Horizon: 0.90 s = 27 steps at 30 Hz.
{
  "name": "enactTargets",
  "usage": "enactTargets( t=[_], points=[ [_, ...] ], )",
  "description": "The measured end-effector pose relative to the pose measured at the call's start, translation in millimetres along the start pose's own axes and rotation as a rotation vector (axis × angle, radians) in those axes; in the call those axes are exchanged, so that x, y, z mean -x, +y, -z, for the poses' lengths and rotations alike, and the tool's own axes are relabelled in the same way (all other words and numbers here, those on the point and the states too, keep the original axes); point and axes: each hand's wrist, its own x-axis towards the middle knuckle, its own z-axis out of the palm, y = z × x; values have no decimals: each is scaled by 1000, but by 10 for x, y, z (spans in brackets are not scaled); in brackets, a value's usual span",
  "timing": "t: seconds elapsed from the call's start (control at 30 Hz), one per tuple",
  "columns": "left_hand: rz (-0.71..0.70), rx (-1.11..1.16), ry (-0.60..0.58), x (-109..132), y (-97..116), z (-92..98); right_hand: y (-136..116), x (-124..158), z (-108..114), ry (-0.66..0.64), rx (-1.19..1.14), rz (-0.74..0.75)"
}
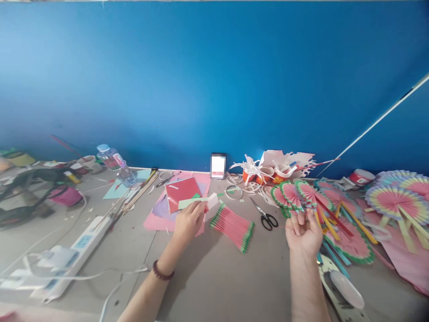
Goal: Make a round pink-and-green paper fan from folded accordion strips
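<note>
My left hand [189, 219] is closed, its fingertips on a pale green and white paper strip [189, 202] above a red sheet [184, 192]. Under the red sheet lie purple and pink sheets [152, 222]. Between my hands rests a pleated pink paper [233, 227] with green edges. Black-handled scissors [268, 220] lie beyond it, blades pointing away. My right hand [303, 235] is turned palm up with curled fingers, beside watermelon-coloured paper fans [306, 194]; whatever its fingertips hold, if anything, I cannot make out.
Against the blue wall stand a phone [218, 166] and red cups [280, 173] with paper scraps. To the left are a water bottle [122, 167], wooden sticks [140, 192] and a power strip [82, 252] with cables. More round fans [398, 201] and a stapler-like tool [346, 288] occupy the right.
</note>
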Motion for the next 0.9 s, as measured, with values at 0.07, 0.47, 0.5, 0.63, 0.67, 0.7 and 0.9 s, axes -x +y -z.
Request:
enactTargets(
  t=[0.07,0.47,0.5,0.63,0.67,0.7,0.9],
  points=[
    [146,156,37,2,-9,10,30,-29,29,61,105,21],
    [467,836,136,2,52,-15,644,265,-197,-399,1252,399],
    [469,887,114,3,71,-12,714,353,-251,-488,1181,242],
    [454,1079,-58,10,143,9,865,639,-430,-718,890,-173],
    [459,1119,-99,11,158,13,869,677,-456,-800,842,-248],
    [470,1153,-126,12,172,18,865,699,-471,-843,810,-301],
    [516,1230,-153,3,206,16,856,670,-385,-794,925,-389]
  ],
)
